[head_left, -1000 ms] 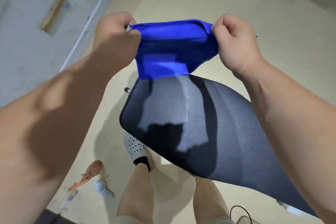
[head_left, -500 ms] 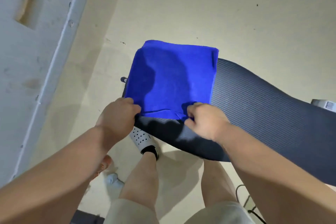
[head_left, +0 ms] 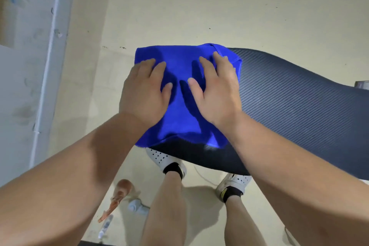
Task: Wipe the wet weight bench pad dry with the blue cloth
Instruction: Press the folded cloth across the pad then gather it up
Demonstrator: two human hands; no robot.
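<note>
The blue cloth (head_left: 180, 118) lies spread flat over the left end of the dark ribbed weight bench pad (head_left: 295, 110). My left hand (head_left: 144, 91) presses palm-down on the cloth's left half, fingers spread. On the right half rests my right hand (head_left: 216, 90), flat too, its fingertips near the cloth's far edge. Neither hand pinches the fabric. The pad runs off to the right, bare beyond the cloth. A strip of pad shows below the cloth's near edge.
A white wall with a pale pipe (head_left: 50, 66) stands at the left. Below the pad are my legs and white shoes (head_left: 165, 160). An orange spray bottle (head_left: 117, 197) and a small grey object (head_left: 136, 205) lie on the beige floor at the lower left.
The cloth went from held up in the air by two corners to laid on the pad. My hands let go of its near edge and now press flat on top.
</note>
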